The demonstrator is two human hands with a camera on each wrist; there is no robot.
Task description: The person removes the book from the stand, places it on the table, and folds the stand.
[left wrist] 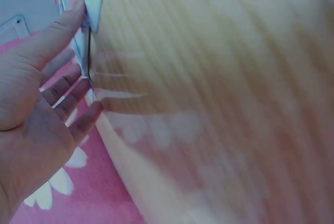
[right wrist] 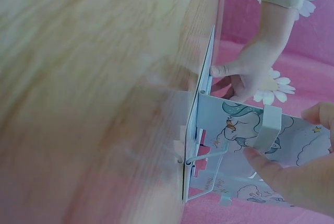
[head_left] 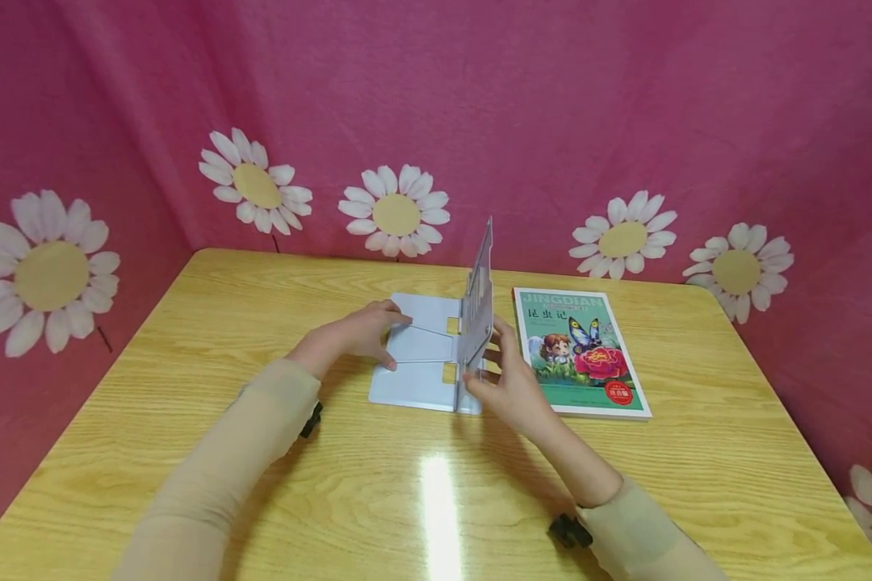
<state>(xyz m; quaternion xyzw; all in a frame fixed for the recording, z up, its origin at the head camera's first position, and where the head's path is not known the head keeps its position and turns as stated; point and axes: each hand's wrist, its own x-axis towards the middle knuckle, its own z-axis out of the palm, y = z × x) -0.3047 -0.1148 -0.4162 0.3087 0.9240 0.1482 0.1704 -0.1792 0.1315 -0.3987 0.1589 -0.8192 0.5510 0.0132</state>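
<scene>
A pale metal book stand [head_left: 419, 386] is unfolded, its base flat on the table and its panel upright. In the head view my left hand [head_left: 363, 332] rests at the base's left edge, thumb and fingers spread. The left wrist view shows the left hand [left wrist: 36, 98] with fairly straight fingers along that edge. My right hand [head_left: 512, 379] holds the near side of the panel. A unicorn drawing and a white page clip [right wrist: 269, 127] appear on the panel in the right wrist view, beside the thumb of the right hand [right wrist: 308, 174]; a wire support [right wrist: 213, 172] sticks out low.
A green-covered children's book [head_left: 577, 351] lies face up to the right of the stand. The wooden table [head_left: 298, 500] backs onto a pink curtain [head_left: 523, 121] printed with white daisies. Bright glare falls on the table's front middle.
</scene>
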